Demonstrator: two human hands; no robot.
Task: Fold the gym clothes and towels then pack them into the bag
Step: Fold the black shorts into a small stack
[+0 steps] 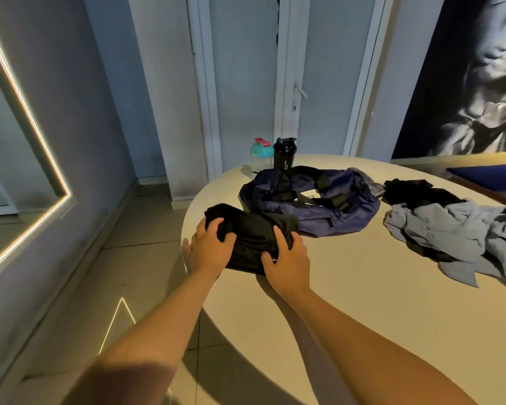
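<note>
A folded black garment [251,229] lies near the left edge of the round beige table [348,287]. My left hand [211,244] grips its left end, fingers curled into the cloth. My right hand [288,257] grips its near right corner, thumb on top. Just behind the garment sits a navy gym bag [319,200] with black straps, slumped and partly open. To the right lies a crumpled grey garment [456,232] with another black garment [415,192] behind and under it.
A teal bottle with a red lid [262,154] and a black shaker bottle [284,153] stand at the table's far edge. White doors are behind the table. A mirror with a lit frame [27,118] is on the left wall.
</note>
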